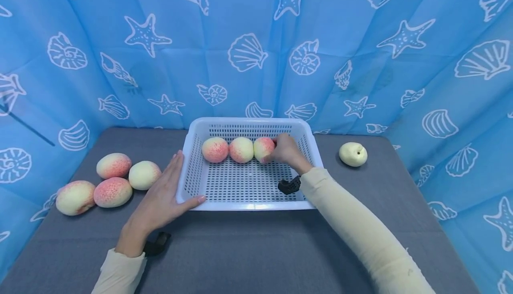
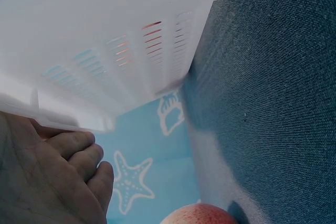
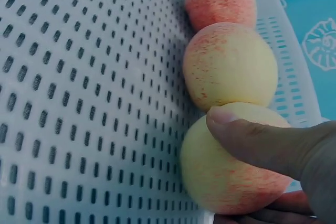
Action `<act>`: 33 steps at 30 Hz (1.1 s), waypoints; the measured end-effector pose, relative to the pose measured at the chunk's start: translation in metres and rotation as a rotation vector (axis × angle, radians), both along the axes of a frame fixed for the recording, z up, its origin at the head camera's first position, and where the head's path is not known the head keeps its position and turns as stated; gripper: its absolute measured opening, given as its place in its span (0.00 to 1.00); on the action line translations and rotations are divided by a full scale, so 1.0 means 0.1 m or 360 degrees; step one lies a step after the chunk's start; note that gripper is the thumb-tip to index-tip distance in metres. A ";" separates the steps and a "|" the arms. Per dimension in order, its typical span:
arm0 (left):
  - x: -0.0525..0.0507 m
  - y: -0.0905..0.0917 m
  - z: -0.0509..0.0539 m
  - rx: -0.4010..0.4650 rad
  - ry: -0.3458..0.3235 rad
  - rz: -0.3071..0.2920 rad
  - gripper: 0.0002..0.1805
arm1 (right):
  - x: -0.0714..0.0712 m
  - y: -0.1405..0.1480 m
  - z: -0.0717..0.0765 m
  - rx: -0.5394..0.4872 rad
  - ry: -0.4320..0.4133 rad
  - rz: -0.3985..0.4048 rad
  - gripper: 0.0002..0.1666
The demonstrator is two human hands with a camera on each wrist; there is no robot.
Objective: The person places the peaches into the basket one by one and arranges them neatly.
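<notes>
A white perforated plastic basket stands in the middle of the table. Inside it, a row of three peaches lies toward the back wall: the left peach, the middle peach and the right peach. My right hand grips the right peach, its thumb across the top in the right wrist view and other fingers partly hidden beneath. That peach touches its neighbour. At the basket's left side, my left hand rests with straight fingers along the rim and the thumb on the front left corner.
Left of the basket, several more peaches lie grouped on the grey-covered table. A pale yellow pear-like fruit sits to the basket's right. A blue shell-patterned curtain hangs close behind and along both sides.
</notes>
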State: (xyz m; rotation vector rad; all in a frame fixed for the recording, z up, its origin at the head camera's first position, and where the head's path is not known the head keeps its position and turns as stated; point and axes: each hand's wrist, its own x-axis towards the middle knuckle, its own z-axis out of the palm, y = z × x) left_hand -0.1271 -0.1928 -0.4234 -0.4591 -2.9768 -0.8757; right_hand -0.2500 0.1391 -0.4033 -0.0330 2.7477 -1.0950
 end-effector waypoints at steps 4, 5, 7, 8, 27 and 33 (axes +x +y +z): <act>0.00 -0.01 0.00 0.0005 0.0016 -0.0006 0.68 | 0.02 0.00 0.04 0.0009 0.0001 -0.0035 0.31; 0.00 0.00 0.00 0.0006 0.0022 -0.0006 0.68 | 0.02 0.01 0.05 0.0005 -0.0003 -0.0043 0.30; 0.00 0.00 0.00 0.0012 0.0029 -0.0007 0.68 | 0.02 0.02 0.09 0.0000 -0.0016 -0.0055 0.30; 0.00 0.00 0.00 0.0016 0.0024 -0.0004 0.68 | 0.03 0.03 0.11 -0.0011 -0.0025 -0.0063 0.32; 0.01 0.01 0.01 0.0011 0.0031 0.0001 0.68 | 0.63 0.41 0.58 -0.1110 0.0285 0.0076 0.49; 0.01 0.01 0.01 0.0016 0.0025 0.0002 0.67 | 0.93 0.54 0.53 -0.1211 0.0383 0.0049 0.49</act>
